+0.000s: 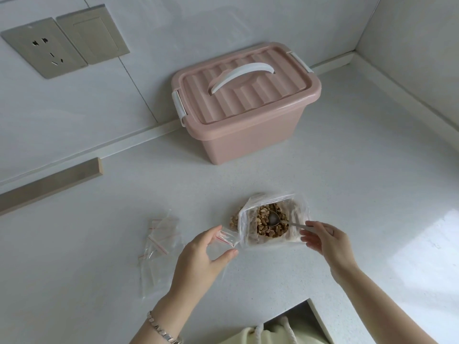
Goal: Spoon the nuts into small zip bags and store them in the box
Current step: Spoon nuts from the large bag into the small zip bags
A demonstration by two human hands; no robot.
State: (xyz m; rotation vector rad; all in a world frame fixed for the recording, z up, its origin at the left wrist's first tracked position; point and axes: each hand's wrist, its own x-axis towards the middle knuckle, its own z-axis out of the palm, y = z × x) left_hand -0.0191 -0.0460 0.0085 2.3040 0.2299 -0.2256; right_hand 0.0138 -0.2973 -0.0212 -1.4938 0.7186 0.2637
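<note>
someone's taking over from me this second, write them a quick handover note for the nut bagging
Left grip: holds one small zip bag near its mouth, right beside the big bag. It looks empty.
Right grip: pinches the handle of the spoon, whose bowl lies in the nuts inside the open big bag.
Spare zip bags lie on the counter to the left. The pink box stands at the back with its lid on.
Done: no filled bag is in sight.
Left: scoop, fill and seal the bags, open the box, store them.
</note>
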